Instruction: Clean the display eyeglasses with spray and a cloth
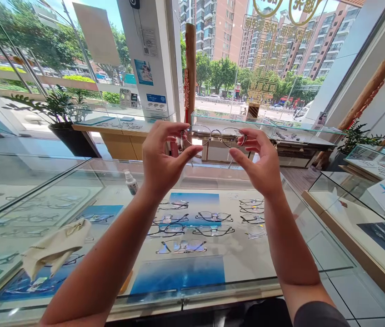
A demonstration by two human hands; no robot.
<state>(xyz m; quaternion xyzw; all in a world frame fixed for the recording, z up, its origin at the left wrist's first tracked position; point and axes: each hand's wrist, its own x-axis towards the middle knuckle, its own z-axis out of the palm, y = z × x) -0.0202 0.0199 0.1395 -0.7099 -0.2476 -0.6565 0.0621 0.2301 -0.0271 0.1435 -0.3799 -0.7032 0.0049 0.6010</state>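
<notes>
Left hand point(163, 156): we are pinching one end of the glasses point(214, 135).
Right hand point(259, 164): we are gripping the other end.
Glasses: we are holding them level between both hands, above the glass counter point(308, 245).
Counter: cloth point(54, 247) lying left, spray bottle point(131, 181) standing near our left wrist.

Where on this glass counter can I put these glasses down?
Bare glass lies below, between the left hand and right hand holding the glasses, and beyond the right one to the counter top's edge. Crowded at left: cloth and small bottle.
</notes>
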